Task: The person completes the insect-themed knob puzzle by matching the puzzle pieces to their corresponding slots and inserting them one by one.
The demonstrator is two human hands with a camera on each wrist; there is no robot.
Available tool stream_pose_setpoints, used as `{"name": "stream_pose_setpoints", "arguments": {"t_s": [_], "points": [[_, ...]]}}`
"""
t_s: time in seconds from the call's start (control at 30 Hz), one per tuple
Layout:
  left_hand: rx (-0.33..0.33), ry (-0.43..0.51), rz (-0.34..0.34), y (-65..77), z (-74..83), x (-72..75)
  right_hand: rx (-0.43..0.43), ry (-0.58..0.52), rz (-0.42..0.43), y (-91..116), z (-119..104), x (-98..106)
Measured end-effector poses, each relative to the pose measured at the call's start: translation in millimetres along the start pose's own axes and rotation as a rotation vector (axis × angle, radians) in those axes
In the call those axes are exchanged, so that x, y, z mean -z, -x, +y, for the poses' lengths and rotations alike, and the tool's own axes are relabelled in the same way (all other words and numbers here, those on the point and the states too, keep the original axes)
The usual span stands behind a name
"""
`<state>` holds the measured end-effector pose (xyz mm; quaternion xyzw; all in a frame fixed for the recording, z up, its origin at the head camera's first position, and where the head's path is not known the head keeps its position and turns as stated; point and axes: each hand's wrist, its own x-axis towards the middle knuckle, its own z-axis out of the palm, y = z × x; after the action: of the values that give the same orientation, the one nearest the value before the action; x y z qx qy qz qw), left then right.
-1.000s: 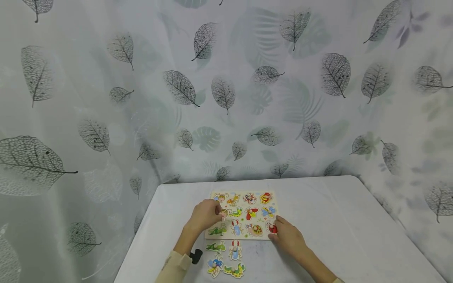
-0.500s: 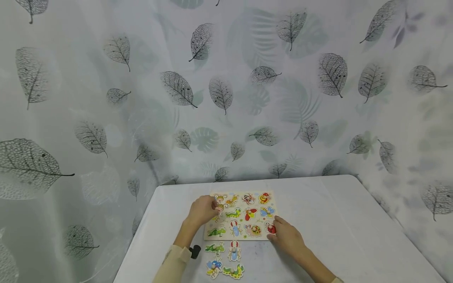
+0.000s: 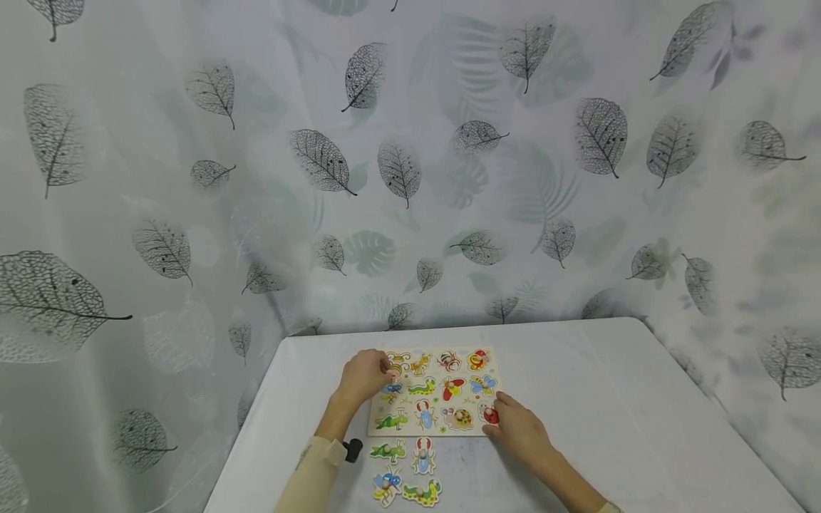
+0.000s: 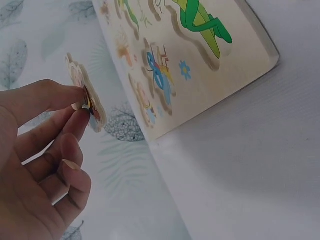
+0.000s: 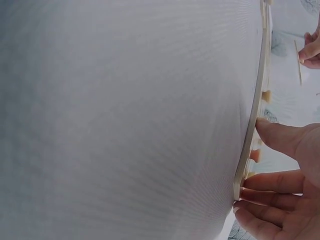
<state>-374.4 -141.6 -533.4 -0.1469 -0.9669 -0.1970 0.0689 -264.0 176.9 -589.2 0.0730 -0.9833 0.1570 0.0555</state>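
In the head view, my left hand (image 3: 363, 375) pinches a bee puzzle piece (image 3: 395, 372) between thumb and fingertips over the left side of the wooden puzzle board (image 3: 408, 403). The left wrist view shows this piece (image 4: 75, 72) raised and tilted beside the board, the other fingers loosely curled. A printed bee (image 3: 399, 356) at the board's top left corner is partly hidden; below the held piece a blue insect picture (image 3: 392, 391) shows. My right hand (image 3: 522, 427) holds the board's near right corner, thumb and fingers (image 5: 272, 182) against its edges beside the ladybird.
Several loose knobbed pieces lie in front of the board: a grasshopper (image 3: 388, 450), a horned beetle (image 3: 423, 456), a blue-winged insect (image 3: 387, 486) and a caterpillar (image 3: 422, 491). The white table (image 3: 596, 399) meets a leaf-print curtain (image 3: 436, 178) behind.
My left hand has moved up and left with the bee piece, uncovering the blue insect picture on the board. The right hand stays at the corner.
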Motion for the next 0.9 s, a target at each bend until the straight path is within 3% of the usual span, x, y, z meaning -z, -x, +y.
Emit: {"name": "stream_pose_setpoints", "arguments": {"t_s": [0.4, 0.9], "points": [[0.042, 0.011, 0.014, -22.8, -17.6, -20.2, -0.004, 0.010, -0.015, -2, -1, 0], [0.090, -0.025, -0.023, -41.5, -15.6, -27.7, -0.016, 0.012, -0.029, -2, 1, -1]]}}
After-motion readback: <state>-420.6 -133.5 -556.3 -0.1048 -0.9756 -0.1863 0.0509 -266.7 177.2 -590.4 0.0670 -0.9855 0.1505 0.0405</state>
